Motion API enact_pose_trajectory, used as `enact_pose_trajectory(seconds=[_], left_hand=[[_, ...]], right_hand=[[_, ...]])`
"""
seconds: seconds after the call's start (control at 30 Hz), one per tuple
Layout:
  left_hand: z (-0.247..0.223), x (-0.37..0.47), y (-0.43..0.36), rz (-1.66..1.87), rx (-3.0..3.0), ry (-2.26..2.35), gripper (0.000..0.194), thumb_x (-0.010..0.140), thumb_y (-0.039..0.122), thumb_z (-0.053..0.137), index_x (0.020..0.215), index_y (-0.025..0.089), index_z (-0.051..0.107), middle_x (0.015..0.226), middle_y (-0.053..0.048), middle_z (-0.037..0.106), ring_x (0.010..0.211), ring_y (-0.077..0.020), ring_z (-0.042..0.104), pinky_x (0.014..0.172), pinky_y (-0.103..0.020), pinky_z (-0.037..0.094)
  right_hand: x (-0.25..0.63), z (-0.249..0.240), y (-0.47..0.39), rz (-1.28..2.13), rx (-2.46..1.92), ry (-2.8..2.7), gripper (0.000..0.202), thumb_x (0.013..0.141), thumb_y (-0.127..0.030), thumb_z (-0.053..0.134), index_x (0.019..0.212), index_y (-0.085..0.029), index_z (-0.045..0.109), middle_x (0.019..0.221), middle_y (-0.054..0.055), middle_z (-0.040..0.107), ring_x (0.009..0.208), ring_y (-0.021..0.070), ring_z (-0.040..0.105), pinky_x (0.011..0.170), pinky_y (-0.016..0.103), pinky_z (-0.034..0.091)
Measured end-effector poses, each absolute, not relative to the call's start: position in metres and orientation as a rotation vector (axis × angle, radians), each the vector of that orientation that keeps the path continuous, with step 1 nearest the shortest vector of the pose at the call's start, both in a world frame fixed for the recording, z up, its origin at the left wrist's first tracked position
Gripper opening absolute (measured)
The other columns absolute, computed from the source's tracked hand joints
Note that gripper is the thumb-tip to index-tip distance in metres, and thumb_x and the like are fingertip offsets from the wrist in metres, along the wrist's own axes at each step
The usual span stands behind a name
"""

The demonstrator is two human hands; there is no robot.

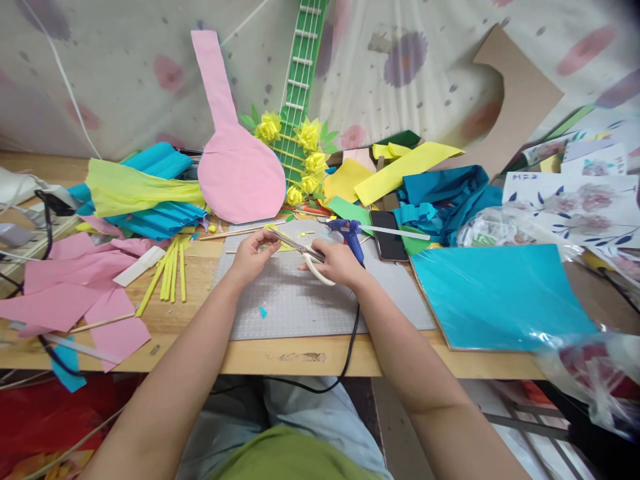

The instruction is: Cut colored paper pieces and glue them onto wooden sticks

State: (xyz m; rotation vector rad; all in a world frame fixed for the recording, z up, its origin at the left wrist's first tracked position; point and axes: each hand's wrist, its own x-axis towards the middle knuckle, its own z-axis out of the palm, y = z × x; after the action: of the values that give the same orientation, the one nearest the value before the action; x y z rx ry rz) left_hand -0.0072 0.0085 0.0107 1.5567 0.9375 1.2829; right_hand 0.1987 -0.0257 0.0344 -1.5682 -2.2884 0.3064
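Observation:
My right hand (335, 261) is closed on the white-handled scissors (320, 270) above the grey cutting mat (295, 307). The scissor blades point left, toward my left hand (255, 253). That hand's fingers are pinched together near the blade tips; what they hold is too small to name. Yellow scraps (285, 246) lie on the mat just behind the hands. A blue glue gun (349, 232) with a white glue stick rests right behind my right hand, its black cord running down over the table's front edge. A blue scrap (263, 312) lies on the mat.
Behind stand a pink guitar-shaped piece (243, 175) and a green fretted neck (300, 80) with yellow flowers. Pink paper (65, 287) and yellow strips (173, 270) lie left. A phone (389, 237) and a turquoise sheet (500, 293) lie right.

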Motion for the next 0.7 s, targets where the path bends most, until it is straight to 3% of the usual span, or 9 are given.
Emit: enact_pose_trajectory(seconds=[0.23,0.4,0.53,0.7], left_hand=[[0.013,-0.005,0.008,1.327,1.443,0.973,0.022,0.061,0.029,0.068,0.077,0.015,0.061,0.081,-0.003,0.062,0.078,-0.0134,0.057,0.078,-0.027,0.043],[0.02,-0.004,0.008,1.389,1.082,0.926,0.028,0.058,0.03,0.071,0.08,0.015,0.061,0.077,-0.001,0.064,0.071,-0.0119,0.059,0.074,-0.029,0.047],[0.023,-0.006,0.008,1.327,0.859,0.857,0.023,0.061,0.025,0.069,0.079,0.015,0.059,0.076,-0.001,0.064,0.07,-0.0118,0.06,0.07,-0.03,0.049],[0.022,-0.004,0.007,1.314,0.742,0.83,0.015,0.065,0.018,0.066,0.078,0.014,0.059,0.074,-0.002,0.065,0.069,-0.0106,0.061,0.068,-0.026,0.05]], right_hand=[[0.194,0.03,-0.024,0.249,-1.704,-2.165,0.037,0.076,-0.055,0.047,0.077,-0.019,0.054,0.066,0.002,0.058,0.06,0.0139,0.05,0.053,0.022,0.027],[0.186,0.022,-0.019,0.073,-1.916,-2.085,0.027,0.078,-0.038,0.05,0.092,-0.017,0.056,0.086,0.01,0.063,0.077,0.0216,0.057,0.061,0.028,0.036],[0.182,0.02,-0.015,0.104,-1.882,-2.088,0.025,0.076,-0.03,0.052,0.095,-0.015,0.058,0.099,0.013,0.061,0.09,0.0243,0.056,0.074,0.032,0.041],[0.175,0.022,-0.016,0.262,-1.628,-1.897,0.019,0.078,-0.028,0.051,0.092,-0.016,0.057,0.095,0.01,0.062,0.093,0.0209,0.056,0.082,0.034,0.042]])
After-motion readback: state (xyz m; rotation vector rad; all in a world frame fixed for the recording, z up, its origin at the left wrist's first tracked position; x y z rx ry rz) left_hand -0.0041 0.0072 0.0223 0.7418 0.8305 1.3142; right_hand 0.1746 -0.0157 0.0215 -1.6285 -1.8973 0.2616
